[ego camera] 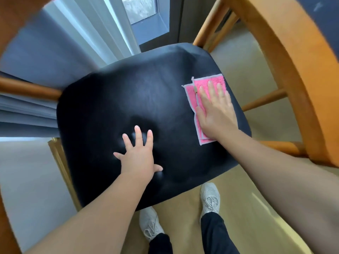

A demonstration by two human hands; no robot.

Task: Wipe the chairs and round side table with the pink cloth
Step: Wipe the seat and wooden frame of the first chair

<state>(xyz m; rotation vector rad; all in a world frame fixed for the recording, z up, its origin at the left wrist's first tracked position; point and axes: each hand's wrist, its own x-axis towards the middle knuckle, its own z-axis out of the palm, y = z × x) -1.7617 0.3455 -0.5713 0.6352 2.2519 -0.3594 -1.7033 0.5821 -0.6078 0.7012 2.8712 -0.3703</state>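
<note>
The right hand [216, 114] lies flat on the pink cloth [200, 99], fingers straight and close together, the palm pressing the cloth down onto the black seat cushion [128, 99] of a chair. The cloth is folded, with a pale grey border, and shows beyond the fingertips and along the thumb side of that hand; a strip of it also peeks out below the heel of the palm. It sits near the cushion's right edge, on the far side from the left hand.

The left hand [139, 154] rests on the same cushion, well apart from the cloth, fingers spread and straight, the thumb out to the side and touching the leather. It holds nothing. Around its fingertips the cushion dips slightly and shows a soft sheen.

Both forearms are bare and reach in from the near edge of the view.

Outward from the hands, the cushion sits in a chair frame [286, 66] of orange-toned wood, whose curved rail sweeps round past the right hand and whose rungs show on both sides. Beyond the left hand hang grey curtains [45, 57], with a window [141, 10] farther off. Below the forearms, two pale sneakers [210, 198] stand on a tan floor [244, 208], under dark trouser legs.
</note>
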